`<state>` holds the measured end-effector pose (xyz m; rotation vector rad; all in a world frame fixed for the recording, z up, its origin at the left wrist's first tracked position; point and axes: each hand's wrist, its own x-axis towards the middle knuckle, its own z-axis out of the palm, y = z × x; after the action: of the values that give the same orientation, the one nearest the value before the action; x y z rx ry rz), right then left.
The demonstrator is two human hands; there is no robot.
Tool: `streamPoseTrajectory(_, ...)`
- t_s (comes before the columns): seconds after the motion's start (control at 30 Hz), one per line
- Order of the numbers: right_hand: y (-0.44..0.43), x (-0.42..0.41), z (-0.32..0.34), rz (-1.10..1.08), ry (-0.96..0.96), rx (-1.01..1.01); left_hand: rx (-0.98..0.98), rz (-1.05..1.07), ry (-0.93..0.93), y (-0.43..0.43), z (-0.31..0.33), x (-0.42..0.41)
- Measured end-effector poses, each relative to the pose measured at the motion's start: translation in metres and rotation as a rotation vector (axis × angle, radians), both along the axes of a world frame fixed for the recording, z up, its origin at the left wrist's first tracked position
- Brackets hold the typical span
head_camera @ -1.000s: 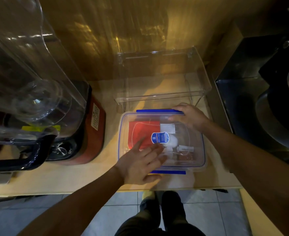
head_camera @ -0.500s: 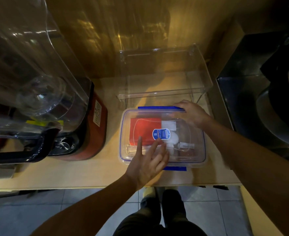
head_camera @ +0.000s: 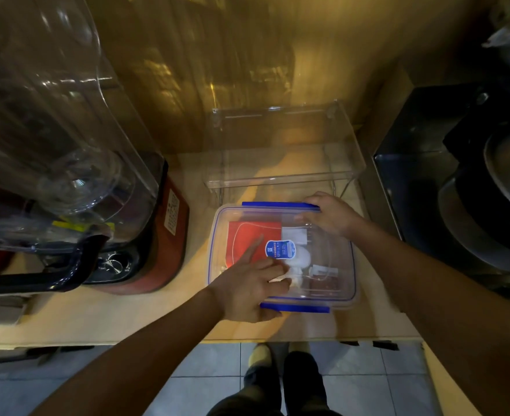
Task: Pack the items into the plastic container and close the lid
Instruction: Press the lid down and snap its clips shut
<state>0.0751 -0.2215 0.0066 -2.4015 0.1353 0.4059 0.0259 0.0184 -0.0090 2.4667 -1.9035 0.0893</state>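
Note:
The clear plastic container point(head_camera: 353, 265) stands on the wooden counter with its lid on. The lid has blue edging, a blue front clip point(head_camera: 305, 308), a blue back clip point(head_camera: 277, 204) and an oval blue label point(head_camera: 280, 249). Through the lid I see a red flat item point(head_camera: 244, 235) at the left and white items point(head_camera: 303, 259) in the middle. My left hand point(head_camera: 244, 289) lies on the lid's near edge, fingers curled by the front clip, index finger stretched out over the lid. My right hand point(head_camera: 332, 214) grips the far right corner at the back clip.
A blender with a red base point(head_camera: 163, 241) and a big clear jug point(head_camera: 52, 139) stands close on the left. A clear acrylic box point(head_camera: 283, 151) sits right behind the container. Dark cookware point(head_camera: 482, 211) fills the right. The counter's front edge point(head_camera: 157, 336) is just below my left hand.
My left hand has gone from flat with spread fingers to curled at the lid's near edge, only the index finger still out. My right hand has stayed at the far right corner.

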Motion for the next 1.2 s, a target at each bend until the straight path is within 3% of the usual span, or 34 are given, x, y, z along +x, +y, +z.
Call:
streamPoseTrajectory(0.17,0.002,0.010,0.003,0.124,0.073,-0.090,0.084,0.029,0.244,-0.003,-0.003,0.003)
streamPoseTrajectory(0.4,0.028,0.015,-0.002,0.198,0.045,-0.141,0.063,0.007,0.319,-0.003,-0.006,0.004)
streamPoseTrajectory(0.53,0.028,0.017,-0.003,0.103,-0.005,-0.049,0.012,-0.001,0.378,-0.004,-0.006,0.004)
streamPoseTrajectory(0.77,0.032,0.015,-0.009,0.033,-0.146,-0.009,0.010,0.003,0.405,-0.003,-0.009,0.004)
streamPoseTrajectory(1.2,0.031,0.012,-0.012,0.087,-0.151,-0.094,-0.050,0.020,0.377,-0.004,-0.007,0.003)
